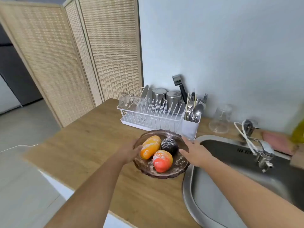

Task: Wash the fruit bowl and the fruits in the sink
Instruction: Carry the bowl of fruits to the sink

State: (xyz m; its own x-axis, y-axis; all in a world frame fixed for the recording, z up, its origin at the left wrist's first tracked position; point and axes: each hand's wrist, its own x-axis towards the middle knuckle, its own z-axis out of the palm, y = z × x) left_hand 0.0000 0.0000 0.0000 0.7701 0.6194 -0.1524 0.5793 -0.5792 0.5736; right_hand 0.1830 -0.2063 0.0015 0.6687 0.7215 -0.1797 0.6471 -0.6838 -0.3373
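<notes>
A brown glass fruit bowl (164, 174) stands on the wooden counter just left of the steel sink (189, 186). It holds a yellow-orange fruit (150, 148), a dark round fruit (169, 145) and a red-orange fruit (162, 160), all dusted with white powder that also speckles the bowl. My left hand (130, 152) grips the bowl's left rim, thumb over the edge. My right hand (195, 153) is at the right rim, its fingers straight and its thumb touching the edge.
A white dish rack (148, 119) with steel cups and a cutlery holder (190, 127) stands right behind the bowl. The faucet (261, 155), an upturned glass (220, 119), a pink cloth (276, 140) and a yellow bottle (298, 132) ring the sink. The counter's edge drops off at the left.
</notes>
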